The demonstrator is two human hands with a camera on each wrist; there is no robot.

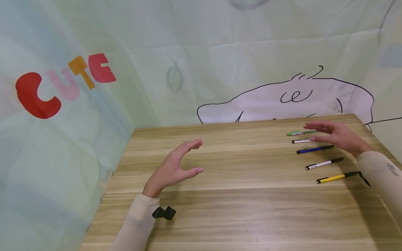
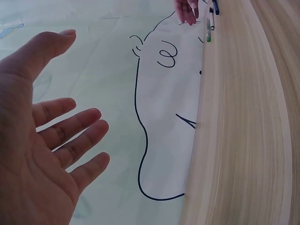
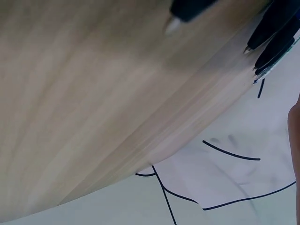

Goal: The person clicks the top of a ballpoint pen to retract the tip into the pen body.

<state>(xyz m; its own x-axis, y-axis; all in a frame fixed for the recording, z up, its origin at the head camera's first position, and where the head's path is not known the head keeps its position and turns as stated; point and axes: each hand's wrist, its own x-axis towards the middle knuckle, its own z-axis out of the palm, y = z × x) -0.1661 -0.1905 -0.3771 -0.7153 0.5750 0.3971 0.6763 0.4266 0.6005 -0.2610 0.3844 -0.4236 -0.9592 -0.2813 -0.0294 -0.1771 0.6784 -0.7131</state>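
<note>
Over the left half of the wooden table, my left hand (image 1: 172, 169) hovers with nothing in it, thumb and fingers apart. My right hand (image 1: 337, 136) is above the pens on the right, its fingers extended. It covers part of a green pen (image 1: 295, 133) and a white pen (image 1: 299, 141); no grip on either shows. Nearer to me lie a blue pen (image 1: 309, 150), another white pen (image 1: 320, 165) with a dark grip and a yellow pen (image 1: 333, 178), roughly in a column. Metal pen tips and a dark grip (image 3: 190, 9) show in the right wrist view.
The wooden table (image 1: 238, 212) meets a printed cloth backdrop (image 1: 188, 52) at its far edge. Another cloth with coloured letters (image 1: 37, 97) hangs along the left. A small black piece (image 1: 168, 213) sits at my left cuff.
</note>
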